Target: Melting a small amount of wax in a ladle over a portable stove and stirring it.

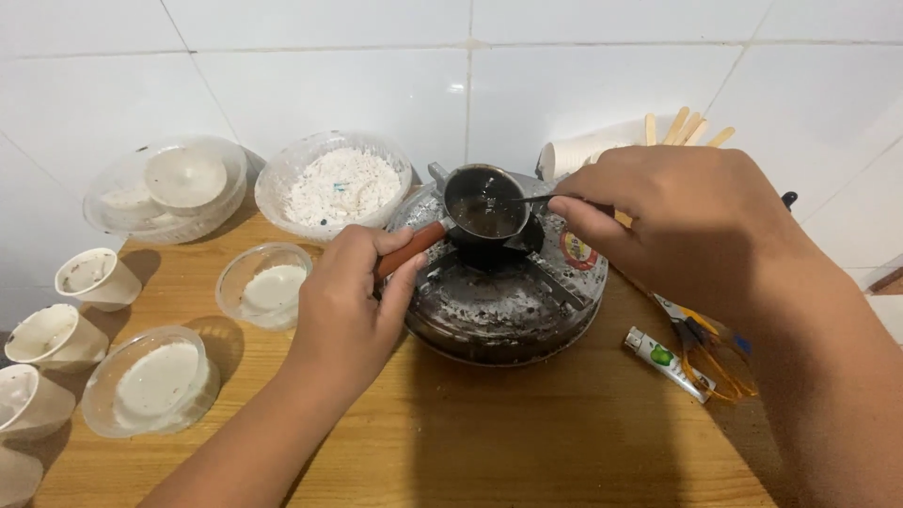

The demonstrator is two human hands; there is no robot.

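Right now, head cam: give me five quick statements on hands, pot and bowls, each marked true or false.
1. The left hand grips the reddish handle of the small metal pot. True.
2. The right hand is empty. False: it holds a thin metal stirrer whose tip reaches into the pot.
3. The pot sits on a dark, stained burner. True.
4. The bowl of white powder is to the right of the burner. False: it stands to its left, by the tiled wall.
5. The lighter is in the left hand. False: it lies on the wooden table, right of the burner.
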